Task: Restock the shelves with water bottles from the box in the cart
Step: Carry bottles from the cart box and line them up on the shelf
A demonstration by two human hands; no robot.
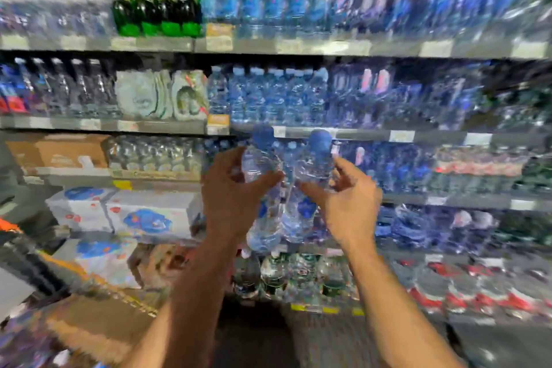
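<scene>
I hold two clear water bottles with blue caps upright in front of the shelves, side by side. My left hand (236, 191) grips the left bottle (263, 158) around its upper body. My right hand (343, 197) holds the right bottle (316, 164), thumb across its front and fingers behind. Their caps reach the level of the shelf edge (373, 134) below the middle row of blue-capped water bottles (268, 95). The cardboard box (98, 323) lies at the lower left, blurred. The whole view is motion-blurred.
Shelves full of bottled water fill the view. Green bottles (155, 3) stand top left, white packs (119, 212) and brown cartons (59, 152) at left, red-labelled bottles (478, 284) at lower right. Dark bottles (274, 275) stand below my hands.
</scene>
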